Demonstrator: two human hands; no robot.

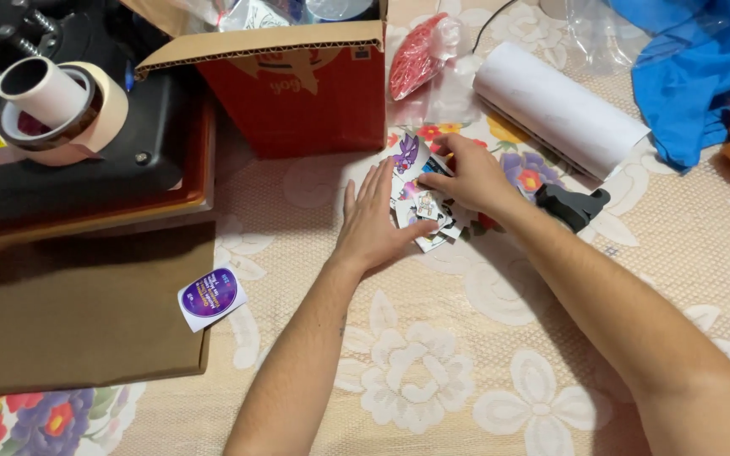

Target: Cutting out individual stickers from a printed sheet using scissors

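Observation:
A small heap of cut-out printed paper pieces (pixel 420 203) with colourful cartoon figures lies on the lace tablecloth (pixel 433 380) in front of a red cardboard box (pixel 306 93). My left hand (pixel 373 221) lies flat, fingers together, its thumb touching the heap's lower edge. My right hand (pixel 471 176) rests on the heap from the right, fingers curled over the top pieces and pinching one.
A black heat press (pixel 69 160) with tape rolls (pixel 52 110) on top stands at the left, above a brown sheet (pixel 78 312) bearing a purple round sticker (pixel 210 295). A white paper roll (pixel 559 105), a black tool (pixel 572 205), a red bag (pixel 420 55) and blue cloth (pixel 703 67) lie behind.

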